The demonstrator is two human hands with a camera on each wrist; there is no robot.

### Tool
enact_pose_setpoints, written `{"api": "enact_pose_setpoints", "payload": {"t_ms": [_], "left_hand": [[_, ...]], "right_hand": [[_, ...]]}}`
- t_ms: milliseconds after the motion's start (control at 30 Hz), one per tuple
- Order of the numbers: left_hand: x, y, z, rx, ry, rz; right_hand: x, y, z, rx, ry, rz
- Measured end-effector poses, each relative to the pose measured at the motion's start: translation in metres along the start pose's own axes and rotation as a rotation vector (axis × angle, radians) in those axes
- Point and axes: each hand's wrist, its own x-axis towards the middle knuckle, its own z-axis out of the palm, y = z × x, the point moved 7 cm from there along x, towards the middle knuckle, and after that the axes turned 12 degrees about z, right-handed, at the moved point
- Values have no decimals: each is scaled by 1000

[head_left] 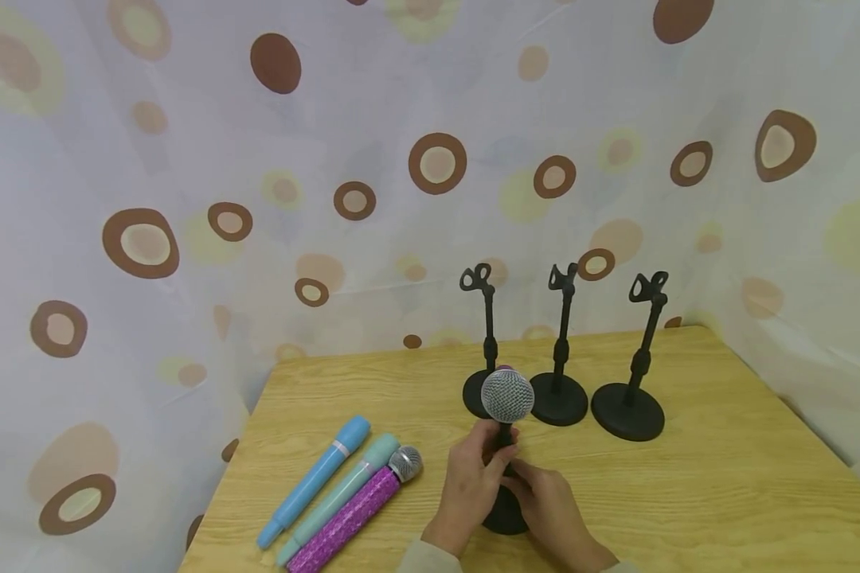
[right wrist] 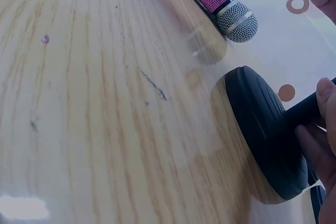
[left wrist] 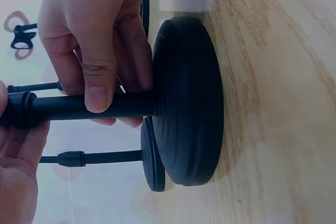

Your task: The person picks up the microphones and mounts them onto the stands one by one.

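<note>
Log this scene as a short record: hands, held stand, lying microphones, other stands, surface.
Left hand: grips the pole, higher
Right hand: grips the pole, lower, near the base
Held stand: black; silver-mesh microphone at its top
Lying microphones: blue microphone, pale green microphone, purple microphone
Other stands: three black stands, upright, no microphones
Surface: wood-grain table
</note>
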Motion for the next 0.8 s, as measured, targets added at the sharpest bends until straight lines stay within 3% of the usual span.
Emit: {"api": "enact_pose_setpoints", "payload": {"t_ms": [333,800], "left_hand": [[-2,3,1,65,28,32],[-8,6,1,85,53,4]], "right_hand": [[0,1,-1,-2,-20,-8],[-3,7,-1,-6,-58,-3]]}}
